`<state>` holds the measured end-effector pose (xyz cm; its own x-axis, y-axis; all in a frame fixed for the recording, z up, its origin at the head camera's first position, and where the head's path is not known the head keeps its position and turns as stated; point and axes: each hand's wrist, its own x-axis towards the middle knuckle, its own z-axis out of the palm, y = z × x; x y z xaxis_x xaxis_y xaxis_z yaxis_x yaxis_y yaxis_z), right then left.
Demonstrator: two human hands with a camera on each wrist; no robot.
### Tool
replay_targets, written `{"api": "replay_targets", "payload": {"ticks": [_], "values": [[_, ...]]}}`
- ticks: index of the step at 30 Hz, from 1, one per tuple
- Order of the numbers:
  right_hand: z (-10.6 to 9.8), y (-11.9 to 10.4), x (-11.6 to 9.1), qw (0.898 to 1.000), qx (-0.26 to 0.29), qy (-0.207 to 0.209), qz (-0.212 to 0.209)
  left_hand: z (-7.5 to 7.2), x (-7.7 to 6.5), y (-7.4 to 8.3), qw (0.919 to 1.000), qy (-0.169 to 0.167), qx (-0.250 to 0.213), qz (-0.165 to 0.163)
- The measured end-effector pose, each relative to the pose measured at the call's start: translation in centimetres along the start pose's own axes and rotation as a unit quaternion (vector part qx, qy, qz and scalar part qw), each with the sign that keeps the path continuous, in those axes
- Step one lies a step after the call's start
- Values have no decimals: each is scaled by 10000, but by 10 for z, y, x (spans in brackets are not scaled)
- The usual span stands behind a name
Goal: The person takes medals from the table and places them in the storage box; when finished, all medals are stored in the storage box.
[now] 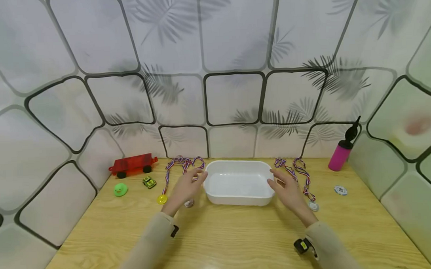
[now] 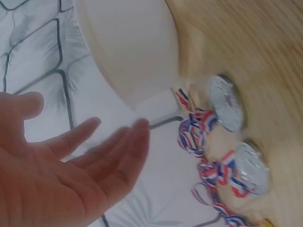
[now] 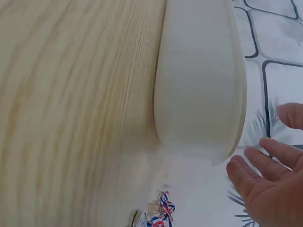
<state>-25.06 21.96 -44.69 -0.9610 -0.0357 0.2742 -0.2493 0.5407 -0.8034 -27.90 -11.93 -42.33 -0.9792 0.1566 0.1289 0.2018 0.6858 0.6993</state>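
Observation:
A white rectangular tub (image 1: 239, 199) with rounded corners stands on the table, its inside bare. My left hand (image 1: 186, 187) is at the tub's left end; in the left wrist view its fingers (image 2: 124, 165) are spread loosely and hold nothing. At the opposite end is my right hand (image 1: 288, 190), fingers relaxed and grasping nothing. Its fingertips (image 3: 235, 166) lie right by the rim in the right wrist view. Silver medals (image 2: 226, 103) on striped ribbons lie beside and partly under the left hand. Another silver medal (image 1: 313, 206) lies just right of the right hand.
Farther left are a gold medal (image 1: 162, 199), a small yellow-green toy car (image 1: 149, 182), a green rubber duck (image 1: 120, 189) and a red toy wagon (image 1: 134, 165). On the right stand a pink cylinder with a black top (image 1: 340, 157) and a round chip (image 1: 340, 190). Patterned curtains (image 1: 232, 98) enclose the table.

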Motion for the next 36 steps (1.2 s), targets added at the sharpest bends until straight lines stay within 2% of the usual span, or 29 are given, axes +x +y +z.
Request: {"api": "replay_targets", "payload": {"ticks": [2,5,8,10,12,16,22,27,36], "values": [[-3,3,0,9988,471,110,94,-5,0,-8,9993,-55,-358,-96],[-8,6,-2,9956,830,215,368,-12,1,-22,9947,-324,-949,-225],[-13,8,-4,9917,1063,132,716,-18,2,-36,9869,-698,-1411,-340],[-15,9,-6,9878,1243,-32,938,-20,3,-44,9833,-946,-1523,-322],[-16,10,-7,9833,1418,-218,1116,-23,3,-51,9843,-1113,-1358,-189],[-16,14,-10,9739,1749,-589,1321,-28,3,-62,9870,-1408,-725,283],[-15,16,-10,9668,1922,-888,1430,-31,1,-70,9799,-1803,-404,757],[-16,17,-8,9653,1913,-1007,1466,-26,2,-73,9792,-1882,24,759],[-17,17,-7,9643,1933,-1019,1498,-19,6,-68,9741,-2138,367,632]]}}
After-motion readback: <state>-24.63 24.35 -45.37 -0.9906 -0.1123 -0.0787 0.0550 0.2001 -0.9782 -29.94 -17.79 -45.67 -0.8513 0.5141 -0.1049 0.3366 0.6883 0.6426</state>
